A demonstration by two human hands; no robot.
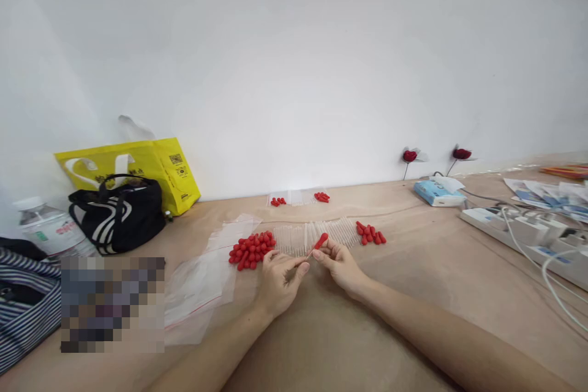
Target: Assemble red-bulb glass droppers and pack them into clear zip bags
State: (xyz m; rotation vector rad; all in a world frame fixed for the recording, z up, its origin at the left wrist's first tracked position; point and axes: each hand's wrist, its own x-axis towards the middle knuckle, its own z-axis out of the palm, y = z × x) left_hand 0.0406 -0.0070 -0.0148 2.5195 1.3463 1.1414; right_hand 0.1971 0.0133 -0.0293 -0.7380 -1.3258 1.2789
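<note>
Nearest, the left hand and the right hand meet above the wooden tabletop. Between them is one red-headed stick, held at a slant with its head up. The right thumb and fingers pinch it close below the red head; the left thumb and forefinger are closed at its thin lower end. To the left, clear plastic zip bags lie flat and overlap. A large pile of red heads lies just beside them, partly on the plastic. Right behind the hands, thin pale sticks are spread in a row, and a smaller group of red heads lies at its right end. On the right are a white power strip with cables and, farther, a blue tissue pack. Near the white wall, two dark red artificial roses stand apart from each other.
</note>
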